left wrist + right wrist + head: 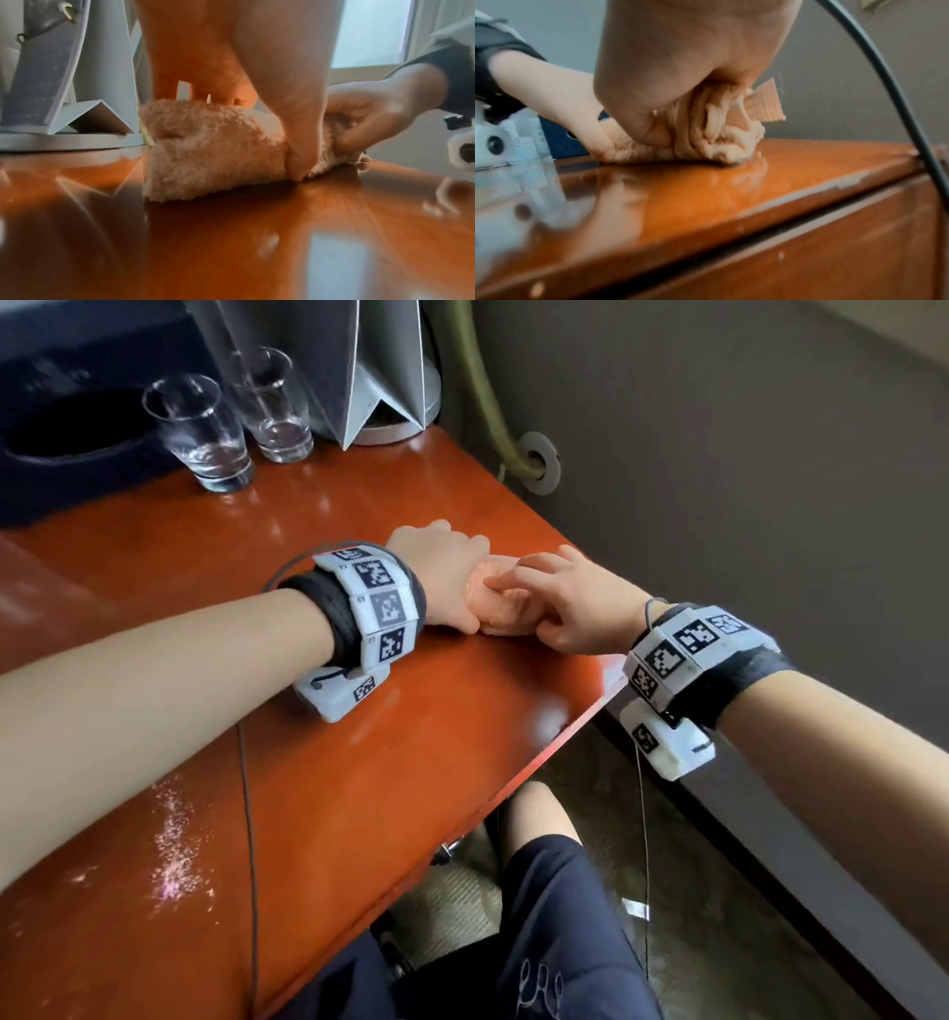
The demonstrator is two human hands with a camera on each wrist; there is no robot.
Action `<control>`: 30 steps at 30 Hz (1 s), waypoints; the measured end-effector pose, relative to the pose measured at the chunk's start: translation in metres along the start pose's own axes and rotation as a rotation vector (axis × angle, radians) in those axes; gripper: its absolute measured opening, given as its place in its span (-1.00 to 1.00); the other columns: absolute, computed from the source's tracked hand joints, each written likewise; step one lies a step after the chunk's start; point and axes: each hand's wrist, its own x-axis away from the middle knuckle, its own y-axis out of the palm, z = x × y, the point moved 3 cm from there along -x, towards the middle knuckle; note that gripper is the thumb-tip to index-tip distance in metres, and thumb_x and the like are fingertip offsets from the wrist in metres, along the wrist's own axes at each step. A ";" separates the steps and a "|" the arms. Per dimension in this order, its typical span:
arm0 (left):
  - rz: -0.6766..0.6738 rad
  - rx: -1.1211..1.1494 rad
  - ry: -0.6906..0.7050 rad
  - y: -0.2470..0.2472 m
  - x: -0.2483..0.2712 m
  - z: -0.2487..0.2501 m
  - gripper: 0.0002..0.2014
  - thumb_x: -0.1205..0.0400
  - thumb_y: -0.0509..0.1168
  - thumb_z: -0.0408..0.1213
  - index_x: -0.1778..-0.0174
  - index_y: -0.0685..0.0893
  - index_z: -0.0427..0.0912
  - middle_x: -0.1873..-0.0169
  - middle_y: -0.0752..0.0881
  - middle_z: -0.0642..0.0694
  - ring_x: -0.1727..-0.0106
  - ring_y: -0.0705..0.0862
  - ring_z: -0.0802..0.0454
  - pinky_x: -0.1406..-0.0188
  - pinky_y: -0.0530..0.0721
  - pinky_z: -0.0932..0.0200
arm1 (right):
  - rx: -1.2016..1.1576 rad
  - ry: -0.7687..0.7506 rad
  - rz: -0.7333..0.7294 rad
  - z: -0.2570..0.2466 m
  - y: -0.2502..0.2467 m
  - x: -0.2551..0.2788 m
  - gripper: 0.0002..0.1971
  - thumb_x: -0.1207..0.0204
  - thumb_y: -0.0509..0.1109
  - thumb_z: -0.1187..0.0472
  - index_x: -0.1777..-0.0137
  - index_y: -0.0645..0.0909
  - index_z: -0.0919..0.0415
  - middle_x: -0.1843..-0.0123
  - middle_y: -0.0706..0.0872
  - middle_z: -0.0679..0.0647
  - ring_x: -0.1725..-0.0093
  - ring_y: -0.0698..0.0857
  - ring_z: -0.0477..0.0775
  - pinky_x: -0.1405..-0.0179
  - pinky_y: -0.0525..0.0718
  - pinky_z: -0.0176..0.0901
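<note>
A fluffy peach cloth (500, 600) lies bunched into a roll on the glossy orange-brown table (359, 762), near its right edge. My left hand (447, 572) grips the roll's left part, with the thumb (300, 142) curled down over the cloth (210, 150). My right hand (565, 603) holds the right end, fingers wrapped round the folds of the cloth (713, 132), where a ribbed tag (765, 103) sticks out. Both hands press the roll onto the table.
Two drinking glasses (197, 431) (272, 403) stand at the back left beside a grey folded stand on a round base (380, 377). A dark box (61, 413) sits behind them. The table edge (565, 742) drops off right of the hands; a wall (744, 454) is close.
</note>
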 end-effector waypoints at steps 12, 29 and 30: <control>0.080 -0.088 -0.105 0.004 0.026 0.011 -0.42 -0.41 0.46 -0.13 -0.32 0.43 -0.13 -0.05 0.63 -0.11 -0.02 0.63 -0.11 0.22 0.48 0.06 | 0.206 0.032 0.137 -0.001 0.013 0.013 -0.36 -0.57 0.23 0.15 -0.64 0.12 -0.04 -0.61 0.26 0.04 -0.53 0.28 0.22 -0.47 0.39 0.10; 0.083 -0.092 -0.039 -0.004 0.074 0.017 -0.43 -0.47 0.39 -0.41 -0.42 0.51 -0.03 -0.23 0.68 -0.06 -0.24 0.59 -0.06 0.07 0.39 0.26 | 0.386 0.009 0.066 -0.049 0.010 0.049 -0.36 -0.49 0.25 0.26 -0.59 0.25 0.00 -0.31 0.61 0.13 -0.32 0.57 0.21 -0.30 0.54 0.02; 0.077 -0.082 -0.035 -0.004 0.076 0.018 -0.43 -0.46 0.39 -0.42 -0.41 0.52 -0.03 -0.24 0.67 -0.03 -0.25 0.59 -0.05 0.05 0.40 0.26 | 0.382 0.028 0.057 -0.053 0.011 0.051 -0.37 -0.49 0.24 0.25 -0.59 0.25 -0.01 -0.30 0.61 0.13 -0.31 0.57 0.21 -0.30 0.55 0.03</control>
